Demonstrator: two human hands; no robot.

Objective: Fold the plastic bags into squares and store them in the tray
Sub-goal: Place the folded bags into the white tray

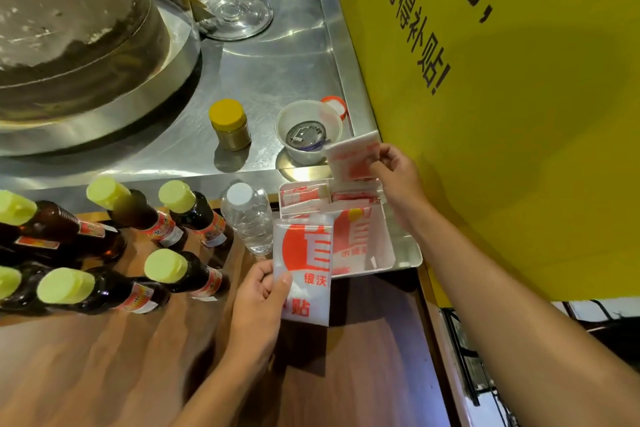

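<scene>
A wooden worktop (pixel 104 357) fills the near part of the scene, and a steel worktop (pixel 277 62) lies beyond it. On the wood at the left stand dark bottles (pixel 152 215) with pale yellow-green caps; seven caps are visible. Just right of them is one clear water bottle (pixel 247 215) with a white cap, and it stands close against the left side of the white tray (pixel 388 255). On the steel stand one jar (pixel 230 125) with a yellow lid, one clear plastic cup (pixel 308 130) holding a metal item, and a red-rimmed lid (pixel 335 106) behind the cup. Farther off lies a glass lid (pixel 235 14), and a large grey pot (pixel 76 28) takes up the far left. A yellow board (pixel 502 114) with black characters rises at the right, close beside the tray and the right arm.

The tray sits at the right end of the worktops. Folded white bags with red print fill its compartments; their exact number cannot be told.

The left hand (pixel 259 291) pinches one folded bag (pixel 304 267) by its left edge, thumb on top. This bag is held just near-left of the tray, its long axis running near to far. The right hand (pixel 398 170) pinches a second folded bag (pixel 353 158) above the far end of the tray, tilted, its long axis roughly near to far.
</scene>
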